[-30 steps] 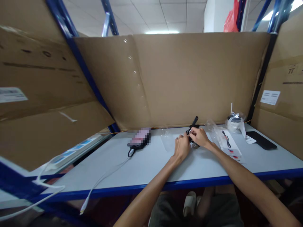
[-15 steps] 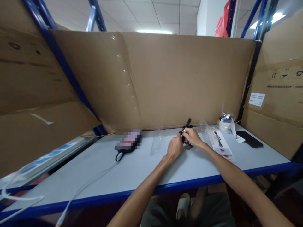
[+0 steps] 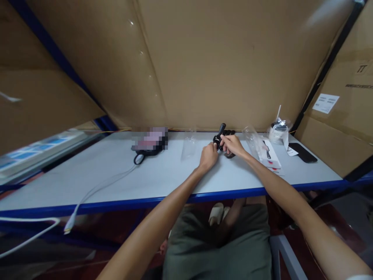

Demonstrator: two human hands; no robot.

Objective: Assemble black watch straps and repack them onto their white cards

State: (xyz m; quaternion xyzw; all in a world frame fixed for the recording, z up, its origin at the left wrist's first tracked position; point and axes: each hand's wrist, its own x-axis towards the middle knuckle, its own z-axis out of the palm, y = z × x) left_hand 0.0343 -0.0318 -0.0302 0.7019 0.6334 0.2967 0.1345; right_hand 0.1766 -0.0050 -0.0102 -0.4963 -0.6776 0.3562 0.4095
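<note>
A small black strap (image 3: 220, 132) sits just right of frame centre, its far end tilted upward, low over the grey worktop (image 3: 175, 171).

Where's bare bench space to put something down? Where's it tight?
Bare: the table front strip between the white cable and left hand; also the near-right corner between right hand and phone. Crowded: back edge around the black strap, clear bag, white box.

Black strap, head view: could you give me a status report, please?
Left hand and right hand both grip black strap. One end points up. Nothing blocking.
</note>
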